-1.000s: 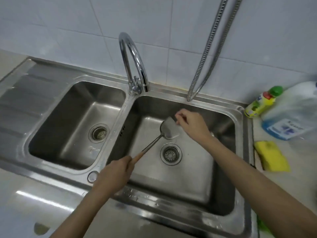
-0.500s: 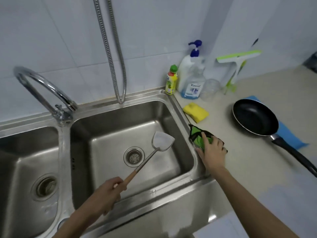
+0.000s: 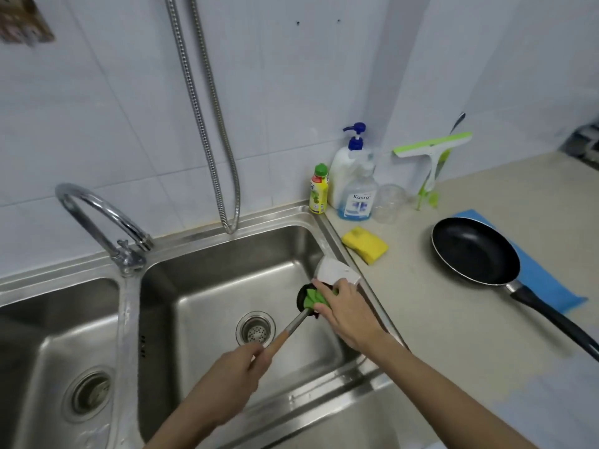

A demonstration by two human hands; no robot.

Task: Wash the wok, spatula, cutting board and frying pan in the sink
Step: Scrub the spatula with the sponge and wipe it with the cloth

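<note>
The spatula (image 3: pixel 337 273) has a pale metal blade, a slim steel shaft and a wooden grip. It lies tilted over the right basin of the sink (image 3: pixel 227 241), blade at 1 o'clock against the basin's right rim, grip at 7 o'clock. Our left hand (image 3: pixel 238 367) is curled round the wooden grip. Our right hand (image 3: pixel 348 314) presses a green-and-black scrubbing cloth (image 3: pixel 312 299) onto the blade's neck, fingers bent over the cloth, just right of the drain (image 3: pixel 255 328). The hand and cloth cover the lower blade.

On the counter (image 3: pixel 421 319) at 3 o'clock sits the black frying pan (image 3: pixel 476 256) on a blue mat (image 3: pixel 544 280). A yellow sponge (image 3: pixel 365 244) lies near the rim. At 1 o'clock stand a small bottle (image 3: pixel 319 189), two pump bottles (image 3: pixel 356 189), a clear glass (image 3: pixel 389 202) and a green squeegee (image 3: pixel 432 157). The faucet (image 3: pixel 100 222) stands at 10 o'clock.
</note>
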